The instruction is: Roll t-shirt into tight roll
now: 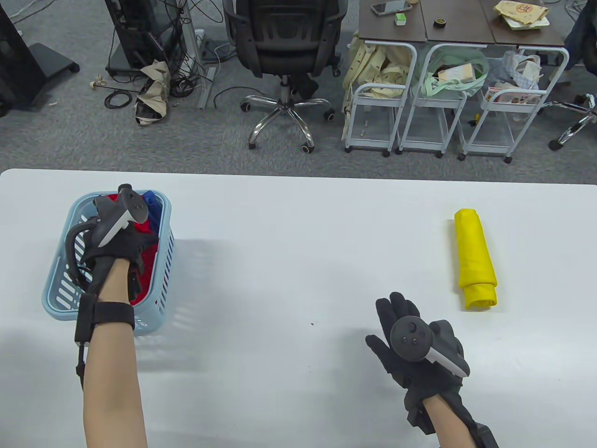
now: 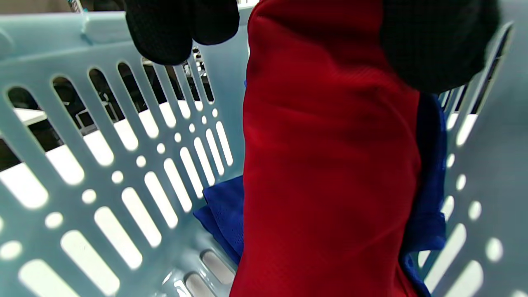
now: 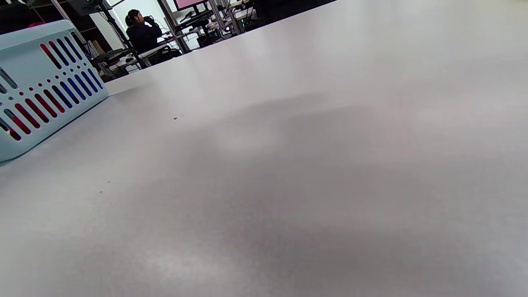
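Left hand [image 1: 119,233] down in pale-blue slotted plastic basket [image 1: 58,280], grip pinching red mesh t-shirt [image 2: 330,165] — cloth hangs straight below. Right hand [image 1: 415,345] relaxed, empty, over white desk [image 1: 289,224] — well apart.

Red t-shirt [image 2: 330,165] bunched upright in basket; yellow t-shirt [image 1: 475,258] rolled tight, lying on table.

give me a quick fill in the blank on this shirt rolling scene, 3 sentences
1. The rolled shirt lying on the table is coloured ____.
2. The left hand reaches into the light blue ____ and grips the red shirt.
3. The right hand holds ____, its fingers straight above the table.

Missing words: yellow; basket; nothing
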A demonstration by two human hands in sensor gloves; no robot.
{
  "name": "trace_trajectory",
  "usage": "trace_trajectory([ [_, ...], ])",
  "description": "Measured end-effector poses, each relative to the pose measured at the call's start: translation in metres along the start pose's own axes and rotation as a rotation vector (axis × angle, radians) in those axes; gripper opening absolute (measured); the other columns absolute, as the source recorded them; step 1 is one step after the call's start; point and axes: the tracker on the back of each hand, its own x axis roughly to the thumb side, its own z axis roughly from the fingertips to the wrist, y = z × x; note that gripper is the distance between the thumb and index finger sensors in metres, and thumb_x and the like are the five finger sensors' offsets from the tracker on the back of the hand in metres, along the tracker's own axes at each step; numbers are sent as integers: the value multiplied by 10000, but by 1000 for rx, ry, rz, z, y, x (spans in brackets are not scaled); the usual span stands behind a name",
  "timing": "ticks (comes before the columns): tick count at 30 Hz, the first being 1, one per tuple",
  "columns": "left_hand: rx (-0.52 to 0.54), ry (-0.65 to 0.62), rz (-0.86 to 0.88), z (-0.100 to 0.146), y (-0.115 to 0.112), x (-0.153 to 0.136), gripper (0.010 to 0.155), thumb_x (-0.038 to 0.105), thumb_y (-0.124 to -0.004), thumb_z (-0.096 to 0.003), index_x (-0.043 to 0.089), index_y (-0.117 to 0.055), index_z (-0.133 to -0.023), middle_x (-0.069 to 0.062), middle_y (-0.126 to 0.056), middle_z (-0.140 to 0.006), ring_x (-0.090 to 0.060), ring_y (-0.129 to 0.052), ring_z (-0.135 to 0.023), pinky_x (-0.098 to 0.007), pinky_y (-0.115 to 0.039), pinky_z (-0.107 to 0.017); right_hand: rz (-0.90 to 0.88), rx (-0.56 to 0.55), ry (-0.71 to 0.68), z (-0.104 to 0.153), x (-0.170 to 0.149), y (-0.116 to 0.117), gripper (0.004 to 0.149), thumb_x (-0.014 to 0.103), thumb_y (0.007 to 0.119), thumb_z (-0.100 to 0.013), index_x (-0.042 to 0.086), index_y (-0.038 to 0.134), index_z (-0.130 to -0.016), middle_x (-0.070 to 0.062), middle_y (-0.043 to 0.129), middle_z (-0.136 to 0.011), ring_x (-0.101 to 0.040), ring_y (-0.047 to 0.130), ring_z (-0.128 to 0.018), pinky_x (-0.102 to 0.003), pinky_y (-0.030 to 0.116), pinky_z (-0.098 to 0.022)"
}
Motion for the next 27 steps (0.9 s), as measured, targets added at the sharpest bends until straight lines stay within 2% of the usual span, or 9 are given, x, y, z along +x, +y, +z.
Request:
trace_trajectory([
  [2,-13,5,13,-2,-2,-1,1025,636,-749,-483,416,52,-1084,-200,-193,-1237,-431,-578,-1093,-524,-705,-721,-1,0,1,0,0,0,764,502,464,-649,147,11,-1152,-201,-65,-1171,-504,30,-1095,-653,265,-753],
  [4,52,1,31,-2,2,-1,912,595,-759,-504,433,-91,-1103,-158,-301,-1222,-407,-571,-1091,-513,-688,-730,-1,0,1,0,0,0,765,504,464,-649,148,11,-1152,-202,-61,-1172,-505,36,-1096,-653,268,-753],
  [6,67,-10,17,-2,2,0,840,568,-783,-501,424,-212,-1100,-138,-409,-1204,-391,-622,-1075,-497,-703,-722,0,0,3,0,0,0,766,505,464,-649,145,14,-1154,-204,-52,-1176,-507,46,-1098,-653,274,-753],
  [9,75,-22,-2,-1,2,3,704,500,-820,-510,395,-382,-1052,-112,-538,-1153,-355,-731,-1015,-449,-754,-683,3,-1,16,0,0,0,764,509,462,-649,142,25,-1158,-208,-31,-1182,-511,66,-1102,-652,287,-752],
  [12,117,-58,-52,5,4,8,582,465,-868,-474,378,-561,-961,-82,-702,-1055,-315,-860,-901,-383,-831,-587,5,-4,24,0,0,-1,764,511,461,-649,141,29,-1159,-210,-22,-1185,-513,78,-1103,-652,296,-751],
  [15,167,-65,-54,15,9,7,567,480,-865,-455,372,-595,-942,-76,-745,-1018,-307,-894,-853,-362,-855,-549,1,-7,24,1,-1,-1,764,518,449,-647,139,29,-1160,-211,-17,-1187,-514,85,-1104,-651,301,-751],
  [20,329,-86,-64,45,36,5,563,505,-835,-444,363,-603,-936,-66,-757,-998,-299,-900,-826,-360,-853,-539,0,-11,23,1,-1,-2,762,521,446,-646,139,34,-1162,-212,-12,-1188,-512,87,-1106,-649,303,-752],
  [27,553,-160,-69,106,77,13,550,494,-793,-476,352,-562,-955,-79,-716,-1005,-311,-857,-804,-361,-825,-545,-7,-12,8,1,-1,-1,714,519,383,-636,174,72,-1178,-200,-16,-1193,-508,68,-1108,-659,287,-748],
])
